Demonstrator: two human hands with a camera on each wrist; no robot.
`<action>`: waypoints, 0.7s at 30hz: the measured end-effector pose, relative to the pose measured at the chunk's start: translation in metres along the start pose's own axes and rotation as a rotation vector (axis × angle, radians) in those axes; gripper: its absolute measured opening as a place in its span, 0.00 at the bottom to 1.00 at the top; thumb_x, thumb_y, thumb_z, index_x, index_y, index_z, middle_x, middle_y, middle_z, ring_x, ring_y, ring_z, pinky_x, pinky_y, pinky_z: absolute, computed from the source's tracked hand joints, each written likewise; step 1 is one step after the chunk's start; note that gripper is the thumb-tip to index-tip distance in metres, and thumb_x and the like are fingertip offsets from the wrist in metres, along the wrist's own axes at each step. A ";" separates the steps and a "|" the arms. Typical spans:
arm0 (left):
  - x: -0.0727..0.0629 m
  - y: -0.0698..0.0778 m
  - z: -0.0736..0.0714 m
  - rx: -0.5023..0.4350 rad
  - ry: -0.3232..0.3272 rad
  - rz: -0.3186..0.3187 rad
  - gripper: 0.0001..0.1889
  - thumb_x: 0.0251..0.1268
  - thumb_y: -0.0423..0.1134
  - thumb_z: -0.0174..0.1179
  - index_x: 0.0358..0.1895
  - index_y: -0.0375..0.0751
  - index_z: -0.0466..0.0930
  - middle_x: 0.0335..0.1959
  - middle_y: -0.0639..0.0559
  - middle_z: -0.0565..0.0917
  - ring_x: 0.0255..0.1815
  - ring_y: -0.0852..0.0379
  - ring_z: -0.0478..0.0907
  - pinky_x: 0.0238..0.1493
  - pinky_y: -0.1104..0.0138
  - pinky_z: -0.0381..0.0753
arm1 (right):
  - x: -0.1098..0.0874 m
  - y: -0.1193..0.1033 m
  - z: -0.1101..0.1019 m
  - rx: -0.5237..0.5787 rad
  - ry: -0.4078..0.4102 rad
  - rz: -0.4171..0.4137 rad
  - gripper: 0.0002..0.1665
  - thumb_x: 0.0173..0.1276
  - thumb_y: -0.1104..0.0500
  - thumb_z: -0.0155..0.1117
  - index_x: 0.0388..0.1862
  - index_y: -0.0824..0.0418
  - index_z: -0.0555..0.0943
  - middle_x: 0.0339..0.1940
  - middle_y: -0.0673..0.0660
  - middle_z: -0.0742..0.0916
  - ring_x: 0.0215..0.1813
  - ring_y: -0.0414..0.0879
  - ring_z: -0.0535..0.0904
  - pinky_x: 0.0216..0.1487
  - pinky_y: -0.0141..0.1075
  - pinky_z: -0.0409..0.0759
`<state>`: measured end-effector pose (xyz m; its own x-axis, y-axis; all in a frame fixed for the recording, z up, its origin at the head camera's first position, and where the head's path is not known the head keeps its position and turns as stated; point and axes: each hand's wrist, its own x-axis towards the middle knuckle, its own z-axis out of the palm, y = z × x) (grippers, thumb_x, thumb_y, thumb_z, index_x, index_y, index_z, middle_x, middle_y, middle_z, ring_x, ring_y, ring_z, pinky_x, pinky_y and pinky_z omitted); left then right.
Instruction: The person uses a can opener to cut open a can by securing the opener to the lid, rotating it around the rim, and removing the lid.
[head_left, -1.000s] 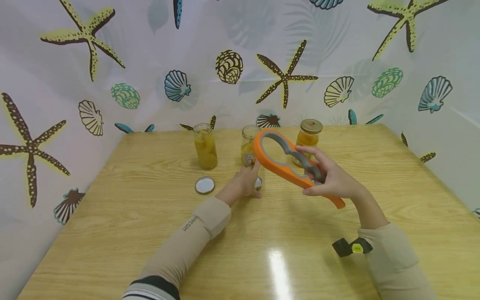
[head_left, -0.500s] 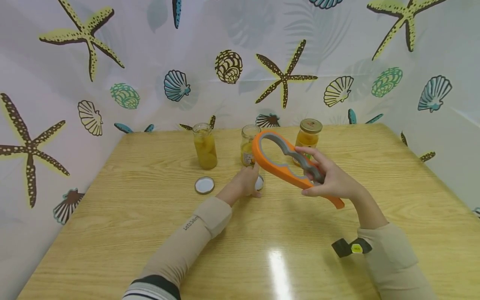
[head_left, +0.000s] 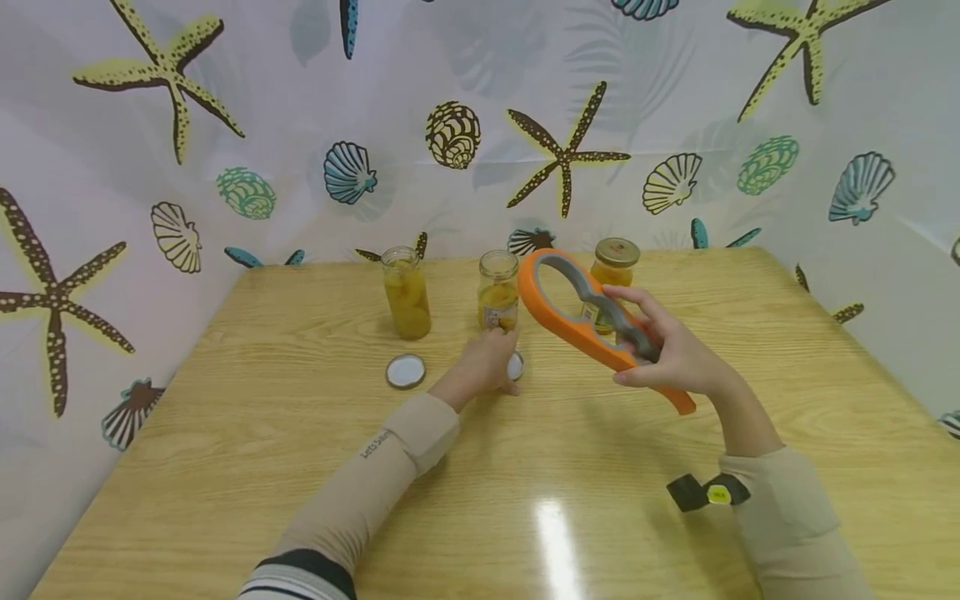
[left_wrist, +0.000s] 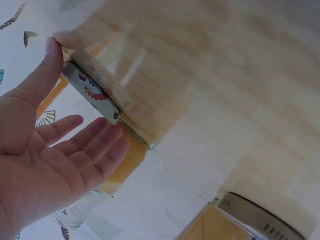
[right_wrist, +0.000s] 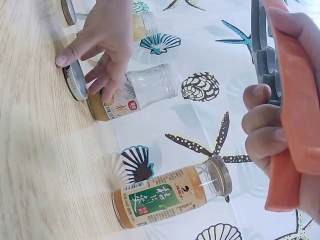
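Observation:
In the head view my left hand (head_left: 483, 362) is over a metal lid (head_left: 514, 367) in front of the middle open jar (head_left: 498, 292) of yellow fruit. The left wrist view shows its fingers relaxed and spread, with the thumb near the edge of the lid (left_wrist: 92, 90); whether it touches cannot be told. My right hand (head_left: 675, 350) grips an orange and grey jar opener (head_left: 573, 329) in the air. Behind that tool stands a capped jar (head_left: 615, 265), whose label shows in the right wrist view. An open jar (head_left: 407, 296) stands at the left.
Another lid (head_left: 406, 372) lies white side up on the wooden table (head_left: 285, 417), before the left jar. A cloth (head_left: 405, 100) printed with starfish and shells hangs behind and along the sides.
My right hand has shifted slightly right and up with the jar opener. The left hand's fingertips have drawn in a little, while the hand stays by the lid.

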<state>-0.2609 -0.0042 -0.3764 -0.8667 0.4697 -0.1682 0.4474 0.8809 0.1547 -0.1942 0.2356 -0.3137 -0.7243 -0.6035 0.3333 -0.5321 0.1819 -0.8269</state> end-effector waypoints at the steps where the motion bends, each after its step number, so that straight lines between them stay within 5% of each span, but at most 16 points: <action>1: 0.000 0.000 -0.001 0.009 -0.004 -0.001 0.49 0.39 0.50 0.71 0.66 0.37 0.55 0.60 0.40 0.66 0.58 0.46 0.65 0.52 0.56 0.70 | -0.001 0.001 -0.001 0.005 -0.005 -0.005 0.53 0.47 0.78 0.64 0.68 0.57 0.50 0.20 0.64 0.67 0.20 0.44 0.64 0.16 0.35 0.65; 8: -0.002 0.003 -0.002 0.022 0.044 0.055 0.39 0.36 0.47 0.73 0.56 0.37 0.68 0.50 0.44 0.73 0.50 0.49 0.70 0.47 0.60 0.73 | -0.009 0.007 -0.006 -0.006 -0.019 -0.009 0.53 0.46 0.77 0.65 0.68 0.57 0.51 0.20 0.62 0.68 0.18 0.44 0.62 0.14 0.35 0.63; 17: 0.000 0.006 0.000 -0.014 0.058 0.078 0.36 0.40 0.44 0.72 0.57 0.38 0.69 0.50 0.45 0.74 0.48 0.51 0.70 0.42 0.61 0.75 | -0.038 0.006 -0.009 -0.113 -0.050 0.138 0.53 0.46 0.71 0.70 0.68 0.55 0.52 0.21 0.58 0.69 0.16 0.43 0.58 0.14 0.34 0.59; 21: 0.002 0.009 0.000 -0.032 0.114 0.108 0.31 0.44 0.42 0.70 0.55 0.38 0.72 0.49 0.46 0.75 0.49 0.51 0.71 0.41 0.62 0.76 | -0.049 0.007 -0.008 -0.102 -0.057 0.159 0.53 0.47 0.70 0.69 0.68 0.55 0.52 0.21 0.58 0.69 0.16 0.43 0.57 0.14 0.34 0.59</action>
<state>-0.2587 0.0043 -0.3749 -0.8344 0.5499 -0.0376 0.5333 0.8226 0.1972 -0.1661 0.2726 -0.3322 -0.7784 -0.6032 0.1737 -0.4566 0.3542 -0.8161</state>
